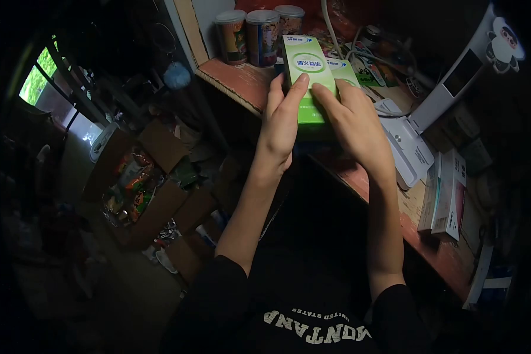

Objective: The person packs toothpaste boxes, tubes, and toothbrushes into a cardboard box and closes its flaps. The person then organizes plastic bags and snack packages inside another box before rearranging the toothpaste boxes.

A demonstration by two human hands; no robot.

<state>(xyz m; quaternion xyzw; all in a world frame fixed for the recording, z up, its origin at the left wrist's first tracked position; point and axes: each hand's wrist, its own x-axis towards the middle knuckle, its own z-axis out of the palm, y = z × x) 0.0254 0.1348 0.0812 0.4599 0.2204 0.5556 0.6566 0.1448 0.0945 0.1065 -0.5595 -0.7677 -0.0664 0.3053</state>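
We hold the green box (308, 61) with both hands, closed around its two long sides, above the inner edge of the wooden counter (235, 82). Our left hand (282, 125) grips the left side, its thumb flat on the printed face and its fingers curled round the edge. Our right hand (358, 121) grips the right side, its thumb reaching onto the same face, close to the left thumb. The thumbs meet the box around its middle, so the far end, with blue lettering, sticks out past them and the near end sits between our palms. A second green box (346, 72) shows partly behind the first one, over the counter; we cannot tell whether our fingers touch it. On the counter's left part stand three lidded canisters (263, 38) in a cluster. A pale cable (329, 25) comes down over the counter's far part. Toward the counter's right part are a white tray (408, 146), hinged to an upright panel (461, 65) with a cartoon figure (505, 42) on it, and some slim cartons (446, 197). Left of the counter and lower, an open cardboard box (166, 146) holds bright packets (140, 184).
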